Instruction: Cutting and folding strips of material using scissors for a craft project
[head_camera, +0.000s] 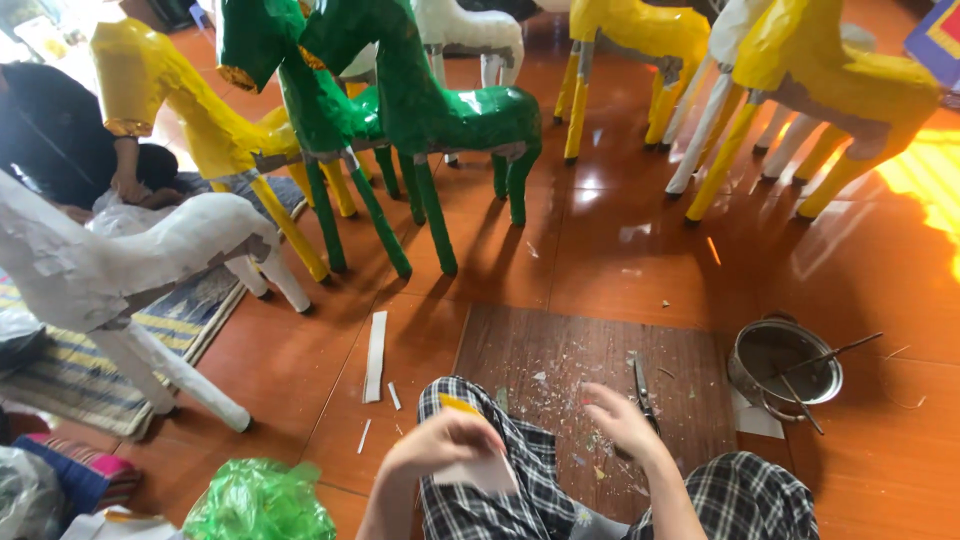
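While the left hand (440, 440) pinches a small white piece of paper (482, 472) in a closed grip above the person's knee, the right hand (622, 420) hovers empty with its fingers spread, just over a dark wooden board (560, 350) that lies on the floor. The paper hangs from the fingers over the checked trouser leg (500, 500), low in the head view and near the middle.

A pair of scissors (641, 390) lies on the board just beside the right hand, among paper scraps and crumbs. To the right of the board stands a round metal pot (785, 362) with thin sticks resting across its rim. To the left of the board a long white paper strip (376, 356) lies on the red tiled floor (600, 250), with shorter bits near it. A crumpled green plastic bag (258, 502) sits at the lower left, beside the left knee.

Farther out stand paper-covered horse figures: a white one (120, 260) at the left on a striped mat (180, 320), two green ones (440, 110) in the middle, a yellow one (170, 90) behind them, and more yellow and white ones (820, 80) at the upper right. Another person in dark clothing (50, 130) crouches at the far left edge.
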